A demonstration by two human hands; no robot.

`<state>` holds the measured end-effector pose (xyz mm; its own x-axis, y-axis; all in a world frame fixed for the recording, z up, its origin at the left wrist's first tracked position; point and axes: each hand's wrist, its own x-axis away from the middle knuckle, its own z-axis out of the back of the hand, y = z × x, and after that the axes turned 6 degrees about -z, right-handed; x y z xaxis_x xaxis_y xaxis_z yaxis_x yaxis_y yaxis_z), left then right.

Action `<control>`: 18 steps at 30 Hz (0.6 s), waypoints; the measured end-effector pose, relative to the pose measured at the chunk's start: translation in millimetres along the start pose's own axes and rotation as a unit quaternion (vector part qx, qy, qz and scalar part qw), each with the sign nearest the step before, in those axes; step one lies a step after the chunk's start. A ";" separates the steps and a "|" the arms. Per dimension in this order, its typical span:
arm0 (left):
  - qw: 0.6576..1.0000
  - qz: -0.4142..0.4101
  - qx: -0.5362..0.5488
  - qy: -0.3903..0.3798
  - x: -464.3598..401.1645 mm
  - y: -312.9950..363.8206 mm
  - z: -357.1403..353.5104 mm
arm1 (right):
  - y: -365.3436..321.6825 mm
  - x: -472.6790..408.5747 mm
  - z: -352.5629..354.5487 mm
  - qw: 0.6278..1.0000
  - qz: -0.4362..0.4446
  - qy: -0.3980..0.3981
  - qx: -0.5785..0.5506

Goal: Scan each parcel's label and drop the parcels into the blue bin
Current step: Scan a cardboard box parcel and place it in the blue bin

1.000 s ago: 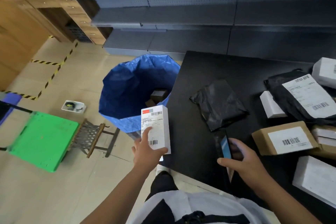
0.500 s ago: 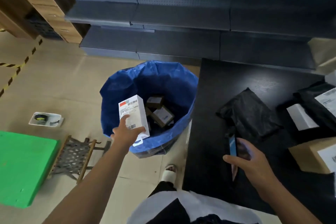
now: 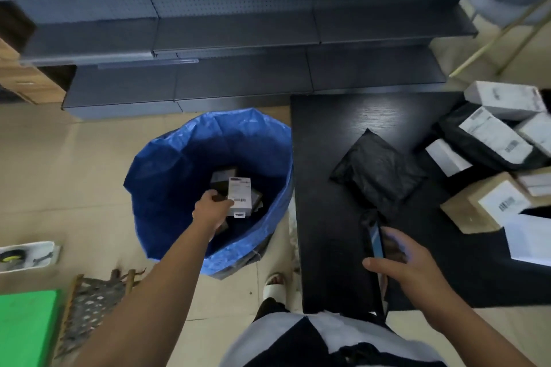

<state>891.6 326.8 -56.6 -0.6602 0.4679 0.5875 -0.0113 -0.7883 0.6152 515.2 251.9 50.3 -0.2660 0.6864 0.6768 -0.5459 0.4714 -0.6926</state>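
My left hand (image 3: 212, 209) reaches over the open mouth of the blue bin (image 3: 167, 164) and holds a white labelled box (image 3: 239, 196) by its left edge, above darker parcels lying in the bin. My right hand (image 3: 408, 265) grips a dark phone (image 3: 376, 243) edge-up over the black table (image 3: 328, 217). A black poly mailer (image 3: 378, 170) lies on the table. Several labelled parcels, white boxes and a brown carton (image 3: 483, 202), are piled at the table's right.
Grey metal shelving (image 3: 238, 39) runs along the back. On the floor at the left are a green platform (image 3: 26, 328), a metal mesh rack (image 3: 89, 307) and a small white tray (image 3: 26, 256). My sandalled foot (image 3: 275, 284) stands between bin and table.
My left hand has carried the white box from beside the table to over the bin's opening and lower into it. The right hand keeps holding the phone.
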 end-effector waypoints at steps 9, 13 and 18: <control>0.981 -0.102 0.097 -0.136 119.7 21.7 -116.0 | 25.6 13.6 66.9 0.997 0.018 0.048 -0.063; 0.953 -0.190 -0.004 -0.237 157.5 67.6 -165.7 | 41.2 17.4 113.3 0.993 0.035 0.067 -0.088; 0.930 -0.264 -0.075 -0.246 186.3 122.5 -230.8 | 61.0 24.9 174.3 0.993 0.029 0.073 -0.092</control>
<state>593.9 225.2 6.9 -0.1107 0.9022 0.4169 -0.3644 -0.4271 0.8275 336.7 201.2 68.3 -0.1682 0.7817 0.6006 -0.3743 0.5130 -0.7725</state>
